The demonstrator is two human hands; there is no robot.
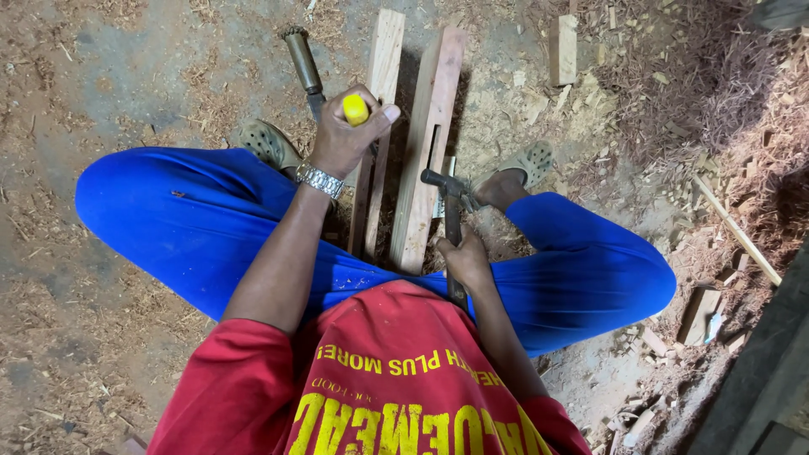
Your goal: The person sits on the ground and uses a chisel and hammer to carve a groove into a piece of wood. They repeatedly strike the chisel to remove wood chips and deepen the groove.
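Yellow-handled chisel (355, 109) is gripped in the left hand (341, 139), fist fully closed round the handle, thumb up by the butt. Blade is hidden behind the hand and the left plank (377, 126); cannot tell where the tip sits.

Landmark: slotted plank (428, 143), the right one of two lying side by side between the feet.
- Left plank lies just beside the slotted plank, on its left, nearly parallel to it.
- Hammer (452, 206) is held in the right hand (465, 261), fingers wrapped tight low on the shaft; its head sits just right of the slotted plank's near half.
- Second chisel (302, 63), dark handle, lies on the sawdust floor (101, 76) left of both planks, unheld.
- Offcut block (563, 49) lies well apart, to the right of the far end.

Handling (judgement): planks look stiff, dry, fairly light, with sawn faces that grip well; best taken at mid-length by the long edges. Hammer is head-heavy.

Orientation: slotted plank's long axis runs away from the person, far end tilted slightly right. Hammer shaft runs roughly along it, head at the far end.
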